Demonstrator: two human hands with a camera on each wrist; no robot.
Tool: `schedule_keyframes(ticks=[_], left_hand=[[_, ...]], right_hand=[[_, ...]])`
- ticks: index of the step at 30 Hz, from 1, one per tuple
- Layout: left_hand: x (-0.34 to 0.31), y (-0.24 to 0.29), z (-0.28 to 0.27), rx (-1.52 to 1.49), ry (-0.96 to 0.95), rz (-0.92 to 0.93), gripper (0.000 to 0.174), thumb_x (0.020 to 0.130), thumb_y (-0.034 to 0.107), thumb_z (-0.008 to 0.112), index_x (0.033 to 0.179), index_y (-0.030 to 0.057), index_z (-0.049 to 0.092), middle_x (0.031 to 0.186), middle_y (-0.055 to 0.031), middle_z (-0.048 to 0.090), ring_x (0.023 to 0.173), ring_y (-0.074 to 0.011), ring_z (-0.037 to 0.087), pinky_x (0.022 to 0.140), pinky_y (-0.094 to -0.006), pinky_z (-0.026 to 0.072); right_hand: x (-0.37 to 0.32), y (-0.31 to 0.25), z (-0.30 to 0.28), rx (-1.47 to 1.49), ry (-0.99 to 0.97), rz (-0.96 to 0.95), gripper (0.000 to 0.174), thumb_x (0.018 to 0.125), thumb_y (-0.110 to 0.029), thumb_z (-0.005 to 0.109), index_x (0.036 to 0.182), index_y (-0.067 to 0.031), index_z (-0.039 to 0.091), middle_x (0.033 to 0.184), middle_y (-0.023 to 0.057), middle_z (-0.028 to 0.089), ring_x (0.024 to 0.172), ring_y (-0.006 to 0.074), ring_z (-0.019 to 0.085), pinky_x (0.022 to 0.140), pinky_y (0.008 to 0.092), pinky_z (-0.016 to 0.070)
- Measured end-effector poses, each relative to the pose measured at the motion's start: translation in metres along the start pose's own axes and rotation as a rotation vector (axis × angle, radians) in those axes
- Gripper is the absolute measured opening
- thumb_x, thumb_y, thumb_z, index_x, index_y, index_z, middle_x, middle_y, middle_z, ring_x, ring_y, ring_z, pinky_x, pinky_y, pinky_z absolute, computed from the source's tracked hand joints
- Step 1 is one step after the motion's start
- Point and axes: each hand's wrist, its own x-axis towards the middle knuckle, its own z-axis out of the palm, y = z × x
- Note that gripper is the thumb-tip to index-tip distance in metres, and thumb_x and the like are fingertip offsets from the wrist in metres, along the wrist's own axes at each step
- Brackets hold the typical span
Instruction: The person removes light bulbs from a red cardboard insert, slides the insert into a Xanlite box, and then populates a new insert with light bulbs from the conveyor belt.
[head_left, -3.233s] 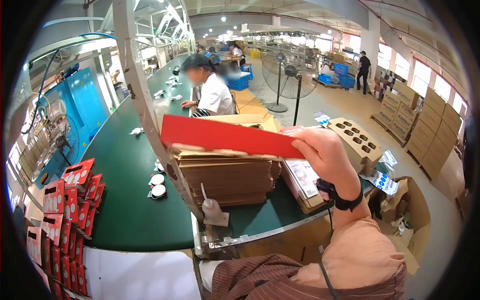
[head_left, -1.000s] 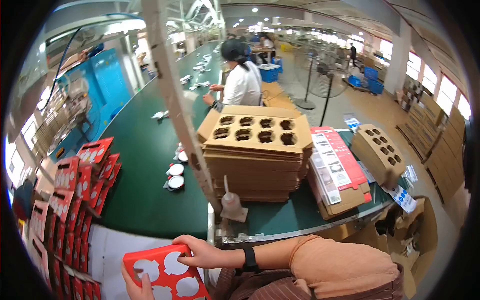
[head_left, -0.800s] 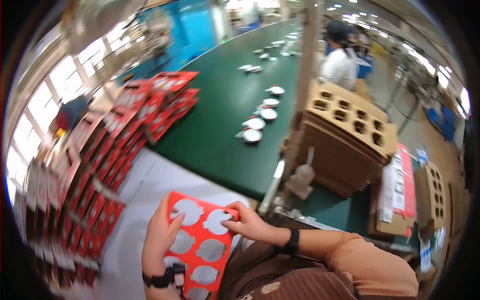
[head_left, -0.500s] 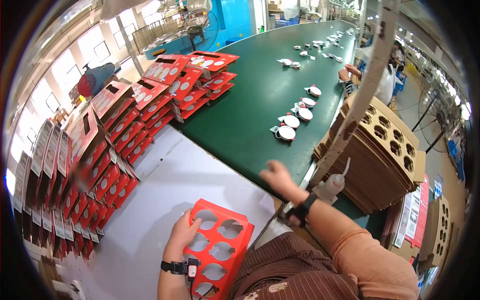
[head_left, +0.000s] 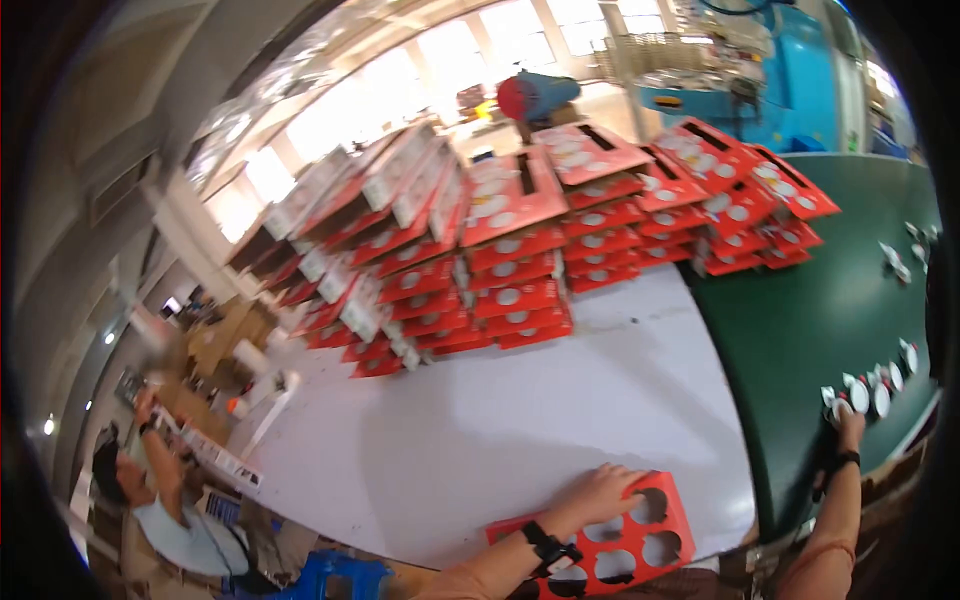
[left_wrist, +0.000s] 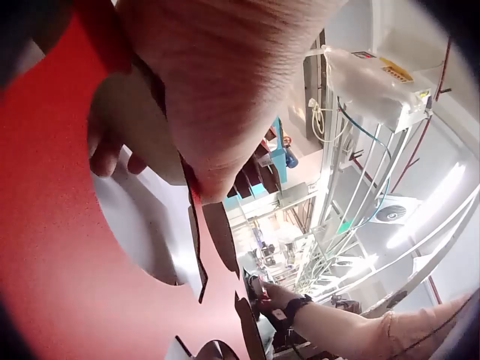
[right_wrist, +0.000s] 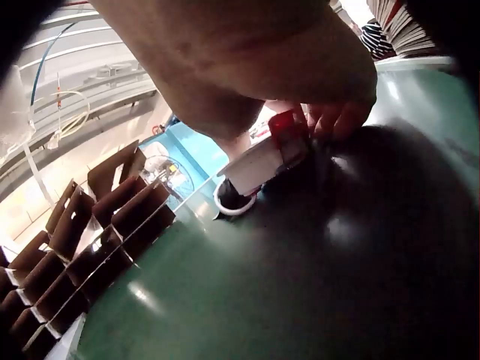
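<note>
A red box with round cutouts lies tilted at the near edge of the white table. Across its upper edge my left hand grips it; in the left wrist view the hand holds the red panel, with fingertips showing through a cutout. Over on the green belt, my right hand pinches a white round piece at the end of a group of similar ones. The right wrist view shows that piece, with a red part, between thumb and fingers of the hand.
Stacked red boxes stand along the far side of the white table. More white pieces lie on the green belt. A person and a blue stool are at lower left.
The head view has swung left. My right hand has let go of the red box, reached out over the belt and taken hold of a white piece. My left hand still holds the box.
</note>
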Motion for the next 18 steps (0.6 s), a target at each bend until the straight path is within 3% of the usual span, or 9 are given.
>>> schedule_keyframes(ticks=[5, 9, 11, 13, 14, 15, 16, 18], left_hand=[[-0.003, 0.006, -0.001, 0.028, 0.114, 0.019, 0.049, 0.086, 0.035, 0.054, 0.127, 0.0078, 0.052, 0.128, -0.0163, 0.048, 0.118, -0.0325, 0.045, 0.099, -0.04, 0.0382], [0.002, 0.008, 0.016, 0.033, 0.303, 0.045, 0.047, 0.086, 0.031, 0.055, 0.126, 0.0064, 0.051, 0.13, -0.0155, 0.046, 0.117, -0.0316, 0.045, 0.099, -0.0405, 0.0383], [-0.003, 0.026, 0.012, -0.111, 0.308, 0.074, 0.047, 0.087, 0.026, 0.056, 0.129, 0.006, 0.048, 0.127, -0.0156, 0.047, 0.116, -0.0304, 0.046, 0.097, -0.0405, 0.039], [-0.004, 0.034, 0.019, -0.194, 0.345, 0.125, 0.048, 0.088, 0.023, 0.055, 0.131, 0.0048, 0.045, 0.124, -0.0166, 0.048, 0.108, -0.0271, 0.053, 0.091, -0.0374, 0.0438], [-0.009, 0.048, 0.016, -0.343, 0.272, 0.078, 0.049, 0.089, 0.023, 0.056, 0.132, 0.0045, 0.044, 0.122, -0.0168, 0.048, 0.1, -0.0252, 0.056, 0.085, -0.0353, 0.0461], [-0.013, 0.057, 0.015, -0.493, 0.193, 0.032, 0.049, 0.089, 0.023, 0.056, 0.133, 0.0041, 0.043, 0.12, -0.017, 0.048, 0.092, -0.0233, 0.06, 0.08, -0.0332, 0.0483], [-0.006, 0.052, 0.036, -0.519, 0.299, 0.122, 0.05, 0.091, 0.022, 0.056, 0.135, 0.0047, 0.04, 0.112, -0.0141, 0.053, 0.08, -0.0171, 0.061, 0.071, -0.0305, 0.0493], [-0.008, 0.061, 0.052, -0.704, 0.303, 0.12, 0.05, 0.091, 0.021, 0.056, 0.135, 0.0048, 0.039, 0.107, -0.012, 0.055, 0.08, -0.0153, 0.06, 0.071, -0.0295, 0.0489]], right_hand=[[-0.008, 0.018, 0.034, -0.032, 0.064, -0.114, 0.034, 0.074, -0.021, 0.071, 0.093, 0.0054, 0.06, 0.088, 0.016, 0.064, 0.077, 0.0226, 0.061, 0.065, 0.0371, 0.0486], [-0.03, 0.026, 0.07, 0.343, -0.171, -0.194, 0.032, 0.072, -0.012, 0.072, 0.095, 0.0016, 0.055, 0.085, 0.0094, 0.06, 0.076, 0.0216, 0.06, 0.066, 0.0346, 0.0508], [-0.062, 0.005, 0.078, 0.542, -0.28, -0.022, 0.029, 0.073, -0.009, 0.071, 0.096, 0.0008, 0.056, 0.085, 0.0086, 0.061, 0.073, 0.0201, 0.061, 0.066, 0.0339, 0.0525], [-0.109, -0.024, 0.085, 0.749, -0.303, -0.072, 0.029, 0.075, -0.008, 0.071, 0.098, 0.0, 0.057, 0.086, 0.009, 0.062, 0.07, 0.0189, 0.061, 0.066, 0.0337, 0.0536], [-0.141, -0.05, 0.083, 0.847, -0.383, -0.116, 0.03, 0.076, -0.01, 0.072, 0.1, 0.0003, 0.057, 0.088, 0.0095, 0.063, 0.073, 0.0186, 0.062, 0.068, 0.0338, 0.0538], [-0.174, -0.077, 0.081, 0.844, -0.404, -0.074, 0.028, 0.078, -0.009, 0.071, 0.1, 0.0002, 0.057, 0.088, 0.0086, 0.063, 0.075, 0.0181, 0.062, 0.069, 0.0328, 0.0534], [-0.218, -0.114, 0.071, 0.859, -0.45, -0.125, 0.024, 0.079, -0.007, 0.067, 0.1, -0.0001, 0.057, 0.089, 0.0074, 0.062, 0.077, 0.0172, 0.061, 0.069, 0.0315, 0.0527], [-0.292, -0.172, 0.054, 0.748, -0.46, -0.158, 0.02, 0.078, -0.002, 0.062, 0.097, -0.0007, 0.057, 0.088, 0.0061, 0.06, 0.076, 0.0148, 0.059, 0.068, 0.0286, 0.0507]])
